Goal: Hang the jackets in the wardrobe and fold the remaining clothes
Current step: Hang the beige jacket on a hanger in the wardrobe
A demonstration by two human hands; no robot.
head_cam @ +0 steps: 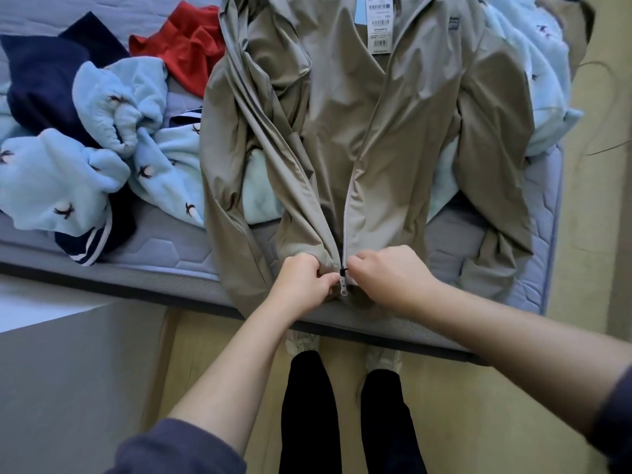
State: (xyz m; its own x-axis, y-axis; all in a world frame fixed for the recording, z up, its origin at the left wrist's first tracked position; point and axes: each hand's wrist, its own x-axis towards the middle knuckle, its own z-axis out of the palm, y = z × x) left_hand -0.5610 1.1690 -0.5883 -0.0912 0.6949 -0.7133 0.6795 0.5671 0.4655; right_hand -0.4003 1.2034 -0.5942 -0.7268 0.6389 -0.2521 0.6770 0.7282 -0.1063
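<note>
Khaki jacket [359, 138], at mattress [171, 248] near edge: unhung, both hands pinching hem beside zip — left hand [301, 282], right hand [386, 278]. Heaped clothes [102, 138] unfolded.

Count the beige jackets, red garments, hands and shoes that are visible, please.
beige jacket: 1
red garment: 1
hands: 2, left hand and right hand
shoes: 2, left shoe and right shoe
Total: 6
</note>
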